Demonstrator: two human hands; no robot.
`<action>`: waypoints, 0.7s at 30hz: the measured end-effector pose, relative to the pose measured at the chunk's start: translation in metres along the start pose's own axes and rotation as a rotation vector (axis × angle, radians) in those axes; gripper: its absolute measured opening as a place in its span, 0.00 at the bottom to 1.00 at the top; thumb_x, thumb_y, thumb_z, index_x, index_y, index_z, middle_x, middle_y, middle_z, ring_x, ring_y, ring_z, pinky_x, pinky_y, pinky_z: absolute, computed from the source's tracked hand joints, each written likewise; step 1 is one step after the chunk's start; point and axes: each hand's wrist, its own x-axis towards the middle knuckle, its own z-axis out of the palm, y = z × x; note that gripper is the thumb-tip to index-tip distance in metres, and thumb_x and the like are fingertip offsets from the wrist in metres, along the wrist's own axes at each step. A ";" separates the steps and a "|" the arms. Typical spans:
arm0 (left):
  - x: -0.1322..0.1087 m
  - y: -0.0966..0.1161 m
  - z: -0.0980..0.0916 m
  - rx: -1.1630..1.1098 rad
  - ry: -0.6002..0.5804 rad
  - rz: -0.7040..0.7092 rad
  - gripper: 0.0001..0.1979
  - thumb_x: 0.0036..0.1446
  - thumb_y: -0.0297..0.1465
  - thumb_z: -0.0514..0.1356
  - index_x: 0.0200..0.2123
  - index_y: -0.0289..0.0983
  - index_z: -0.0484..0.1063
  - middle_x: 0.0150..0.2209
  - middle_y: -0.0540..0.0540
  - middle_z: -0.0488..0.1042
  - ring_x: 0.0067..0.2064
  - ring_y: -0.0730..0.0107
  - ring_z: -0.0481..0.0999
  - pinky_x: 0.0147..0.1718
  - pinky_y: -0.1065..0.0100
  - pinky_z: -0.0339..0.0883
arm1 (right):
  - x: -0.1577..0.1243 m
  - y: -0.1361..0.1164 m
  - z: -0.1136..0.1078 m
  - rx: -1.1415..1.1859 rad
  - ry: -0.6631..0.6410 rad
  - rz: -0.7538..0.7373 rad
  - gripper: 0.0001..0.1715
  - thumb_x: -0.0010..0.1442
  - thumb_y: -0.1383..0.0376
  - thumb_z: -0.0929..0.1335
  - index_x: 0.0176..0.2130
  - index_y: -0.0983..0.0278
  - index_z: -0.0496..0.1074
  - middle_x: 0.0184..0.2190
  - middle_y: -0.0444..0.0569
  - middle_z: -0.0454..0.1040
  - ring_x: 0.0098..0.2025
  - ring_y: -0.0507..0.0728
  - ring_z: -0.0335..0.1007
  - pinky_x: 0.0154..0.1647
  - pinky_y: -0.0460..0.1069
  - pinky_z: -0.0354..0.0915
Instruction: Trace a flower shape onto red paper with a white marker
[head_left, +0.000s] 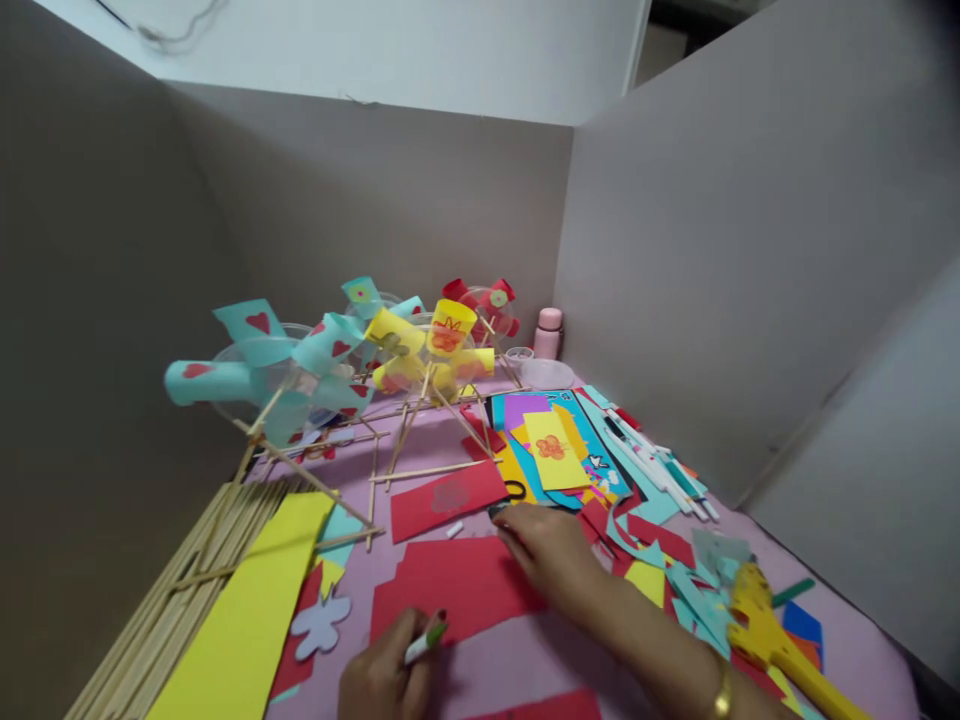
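In the head view, my left hand [386, 672] is closed around a marker [424, 644] with a white barrel and a green end, at the near edge of a red paper sheet [457, 585]. My right hand [551, 555] reaches over the sheet's far right corner. Its fingers are bent together at a pair of scissors, whose black handle loop [515, 490] shows just beyond them; the rest is mostly hidden. Beyond the sheet lies a red strip [450, 497] with a printed flower. A small white piece [454, 530] lies between strip and sheet.
Paper windmills on stick stands, blue [262, 370], yellow [431, 350] and red [484, 305], stand at the back left. Wooden sticks [180, 590] and yellow paper [247, 620] lie left. Markers [660, 465], paper scraps and a yellow glue gun [780, 640] lie right. Grey panels enclose the table.
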 end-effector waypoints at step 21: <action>-0.005 0.010 0.001 -0.090 -0.147 -0.146 0.06 0.59 0.29 0.51 0.31 0.41 0.65 0.24 0.54 0.72 0.24 0.74 0.72 0.25 0.76 0.62 | 0.006 -0.016 0.036 1.389 -0.168 0.447 0.23 0.49 0.47 0.68 0.28 0.62 0.61 0.22 0.40 0.66 0.17 0.46 0.56 0.15 0.41 0.52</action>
